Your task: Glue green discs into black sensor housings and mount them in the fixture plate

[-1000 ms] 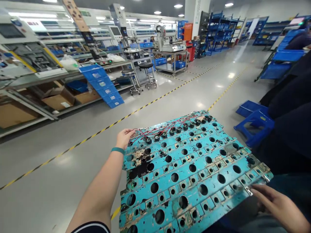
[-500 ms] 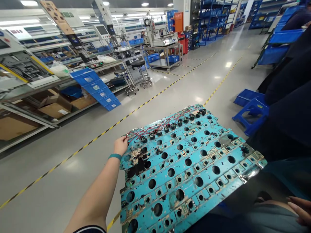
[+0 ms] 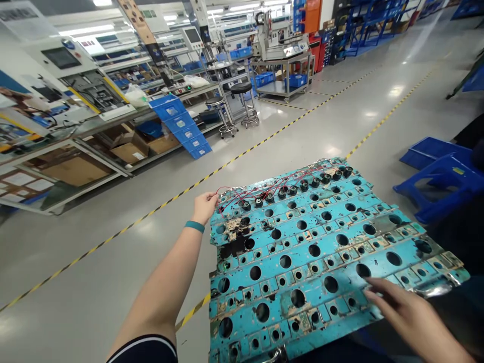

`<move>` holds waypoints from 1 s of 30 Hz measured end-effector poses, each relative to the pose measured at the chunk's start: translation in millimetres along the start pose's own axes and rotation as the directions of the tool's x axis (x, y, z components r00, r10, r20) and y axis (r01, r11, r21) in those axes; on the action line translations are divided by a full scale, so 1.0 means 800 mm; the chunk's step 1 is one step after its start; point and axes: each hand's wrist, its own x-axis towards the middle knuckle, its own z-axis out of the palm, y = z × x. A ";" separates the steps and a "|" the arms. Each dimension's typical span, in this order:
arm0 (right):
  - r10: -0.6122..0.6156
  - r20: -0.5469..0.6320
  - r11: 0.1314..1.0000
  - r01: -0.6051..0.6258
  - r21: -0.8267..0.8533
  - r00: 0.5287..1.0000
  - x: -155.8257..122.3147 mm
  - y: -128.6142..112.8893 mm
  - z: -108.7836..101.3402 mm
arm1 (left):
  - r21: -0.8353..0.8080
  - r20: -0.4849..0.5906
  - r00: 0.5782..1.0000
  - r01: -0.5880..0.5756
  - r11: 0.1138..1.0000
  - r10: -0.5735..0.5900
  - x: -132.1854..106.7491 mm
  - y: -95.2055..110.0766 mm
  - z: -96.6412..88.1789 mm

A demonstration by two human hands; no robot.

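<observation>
A worn turquoise board (image 3: 313, 267) with rows of round holes lies in front of me. Along its far edge stands a row of small black round parts (image 3: 282, 193), from which thin red wires (image 3: 260, 190) run left. My left hand (image 3: 206, 206) is at the board's far left corner, thumb and fingers pinched on a red wire end; the fingertips are partly hidden. Over the near right part of the board reaches my right hand (image 3: 406, 310), its thumb and fingers apart and nothing between them.
To the right stands a blue plastic stool (image 3: 438, 176) beside the board. Left, beyond the yellow-black floor tape (image 3: 147, 216), are a workbench with machines, stacked blue bins (image 3: 185, 128) and round stools (image 3: 240, 89). A wheeled metal cart (image 3: 282, 75) stands farther back.
My right hand has come from the lower right edge in over the board. The view has turned left, so the board appears farther right. My left hand stays by the same corner, pinched.
</observation>
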 end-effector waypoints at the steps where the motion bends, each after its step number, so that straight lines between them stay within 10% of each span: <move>1: -0.054 0.119 0.996 0.045 0.081 0.991 0.023 -0.036 0.026 | -0.039 0.013 1.000 0.009 0.999 -0.009 -0.006 0.000 0.002; 6: -0.212 0.392 0.941 0.078 0.330 0.895 0.123 -0.216 0.174 | -0.215 0.087 0.996 0.031 0.976 -0.013 -0.042 0.006 0.015; 11: -0.184 0.386 0.942 0.051 0.332 0.904 0.188 -0.305 0.278 | -0.335 0.120 0.993 0.036 0.942 0.005 -0.071 0.014 0.026; 30: 0.214 0.595 0.895 -0.400 0.199 0.775 0.204 -0.283 0.310 | -0.346 0.064 0.988 0.154 0.926 -0.140 -0.093 -0.022 0.064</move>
